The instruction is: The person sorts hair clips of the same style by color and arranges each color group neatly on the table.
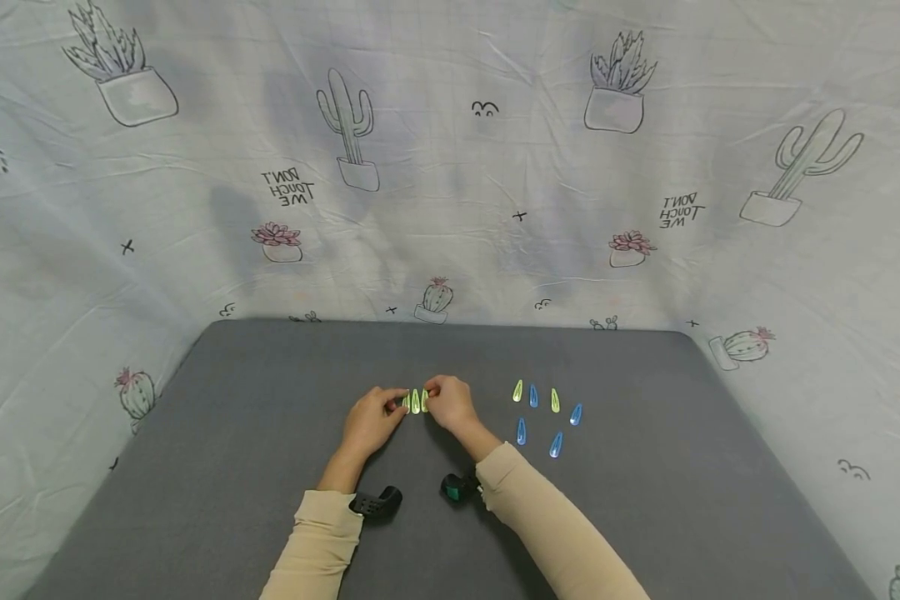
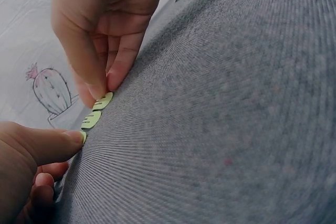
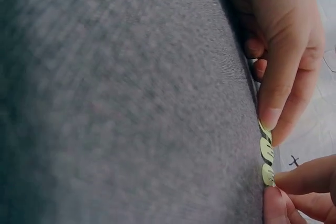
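Three yellow-green snap hair clips stand side by side in a short row on the grey table, between my hands. My left hand point(image 1: 369, 423) pinches the leftmost clip point(image 2: 83, 137), with the thumb over its near end. At the other end of the row, the fingertips of my right hand point(image 1: 452, 403) pinch the rightmost clip point(image 3: 268, 174). The middle clip point(image 1: 416, 402) lies untouched between them. Fingers partly cover both outer clips.
To the right of my right hand lie loose clips: a yellow-green clip point(image 1: 517, 391), another yellow-green clip point(image 1: 555, 401), and several blue ones, such as a blue clip point(image 1: 556, 444). A cactus-printed cloth point(image 1: 450, 167) hangs behind the grey table point(image 1: 645, 517).
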The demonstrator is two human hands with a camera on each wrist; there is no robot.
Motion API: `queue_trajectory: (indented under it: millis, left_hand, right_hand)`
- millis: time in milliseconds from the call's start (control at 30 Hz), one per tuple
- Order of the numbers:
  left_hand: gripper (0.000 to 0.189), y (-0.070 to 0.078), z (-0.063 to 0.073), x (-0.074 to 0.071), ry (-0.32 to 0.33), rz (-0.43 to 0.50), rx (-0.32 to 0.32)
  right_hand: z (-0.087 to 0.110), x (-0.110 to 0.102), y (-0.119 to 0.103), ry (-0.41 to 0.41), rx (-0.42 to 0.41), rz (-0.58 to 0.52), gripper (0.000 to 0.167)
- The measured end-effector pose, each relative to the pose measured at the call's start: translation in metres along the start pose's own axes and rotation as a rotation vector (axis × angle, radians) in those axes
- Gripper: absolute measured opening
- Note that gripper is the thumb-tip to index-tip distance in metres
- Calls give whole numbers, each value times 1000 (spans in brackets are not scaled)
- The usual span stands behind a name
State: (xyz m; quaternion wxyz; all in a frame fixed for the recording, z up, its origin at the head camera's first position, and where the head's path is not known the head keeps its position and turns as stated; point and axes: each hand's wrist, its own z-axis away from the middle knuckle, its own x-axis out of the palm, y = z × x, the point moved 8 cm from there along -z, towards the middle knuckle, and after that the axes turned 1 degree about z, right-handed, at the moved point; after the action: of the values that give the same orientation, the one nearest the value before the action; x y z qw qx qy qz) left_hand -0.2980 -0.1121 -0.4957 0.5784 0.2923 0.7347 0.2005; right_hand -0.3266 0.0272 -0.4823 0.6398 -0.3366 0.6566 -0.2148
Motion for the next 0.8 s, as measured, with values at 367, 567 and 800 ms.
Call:
queue_trajectory:
  millis: [367, 567, 800]
  left_hand:
    - [27, 0, 0, 0, 9, 2, 2]
    - [26, 1, 0, 0, 14, 7, 13]
    - [27, -1, -2, 0, 8, -2, 13]
  right_hand:
    - [10, -9, 7, -75, -42, -153, 29]
    - [25, -27, 6, -118, -133, -202, 39]
    - [42, -40, 14, -154, -205, -225, 51]
